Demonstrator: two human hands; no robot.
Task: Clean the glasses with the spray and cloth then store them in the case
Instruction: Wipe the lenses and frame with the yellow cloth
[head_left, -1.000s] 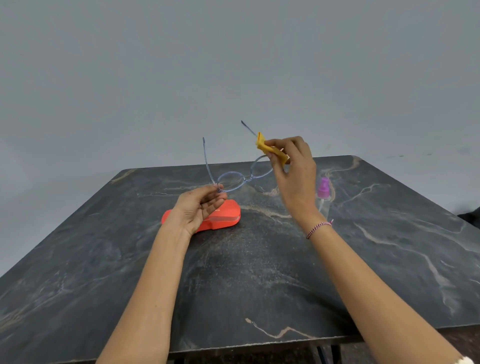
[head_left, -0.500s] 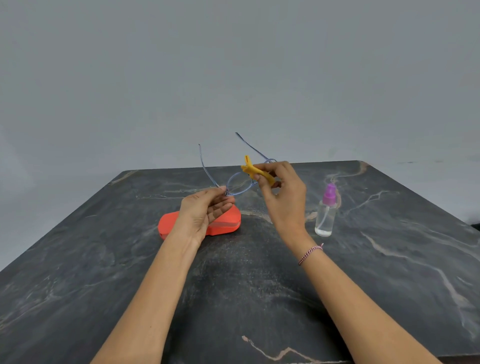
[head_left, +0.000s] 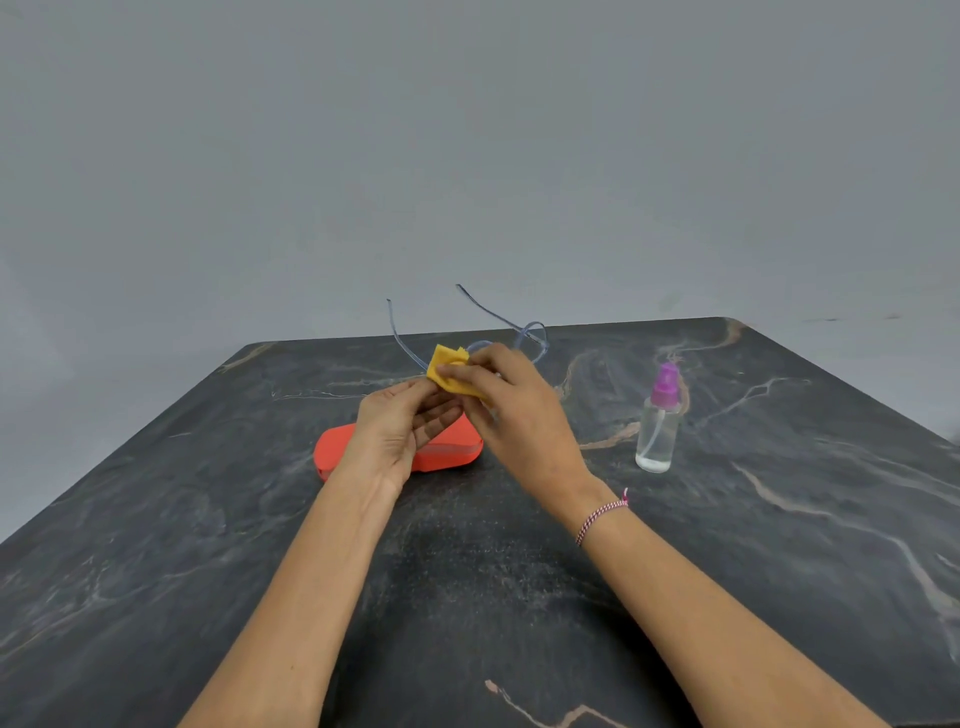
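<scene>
A: How much of the glasses (head_left: 530, 332) shows?

B: Only part. The cloth (head_left: 448, 370) and the right hand (head_left: 519, 410) cover one lens and the bridge; the thin temples blur against the wall.

A: And the case (head_left: 447, 449)?

B: The left hand (head_left: 395, 426) hides its middle, so I cannot tell whether it is open or closed.

A: The grip on the frame?

B: Hidden behind the cloth and fingers.

A: The table (head_left: 779, 545)?

B: Its near edge and both near corners are cut off by the picture's edges, as are both forearms. The bottle (head_left: 658, 423) has clear liquid; its level is hard to tell.
</scene>
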